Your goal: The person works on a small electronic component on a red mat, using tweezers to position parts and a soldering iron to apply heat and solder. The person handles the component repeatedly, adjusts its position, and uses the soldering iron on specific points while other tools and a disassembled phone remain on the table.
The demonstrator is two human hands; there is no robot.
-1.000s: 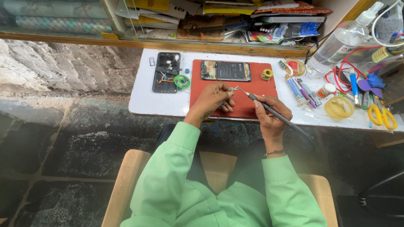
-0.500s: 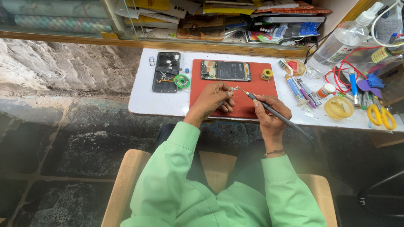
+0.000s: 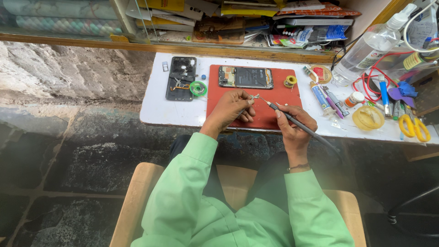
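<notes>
Holding soldering iron (image 3: pixel 302 126), right hand (image 3: pixel 295 126); yellow dish (image 3: pixel 368 117) nearby

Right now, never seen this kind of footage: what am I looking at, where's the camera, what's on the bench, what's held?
There is no machine here: a person in a green top sits on a wooden chair, and the single camera is worn on their head, looking down at their own two bare hands.

On the small white table lies a red work mat. On the mat sits an opened phone with its insides showing. A second opened dark phone back lies left of the mat, with a green spool beside it. On the right are a clear spray bottle, yellow-handled scissors and small tubes.

The right hand holds a dark pen-like tool, its tip pointing at a tiny metal part. The left hand pinches that part with what may be tweezers.
</notes>
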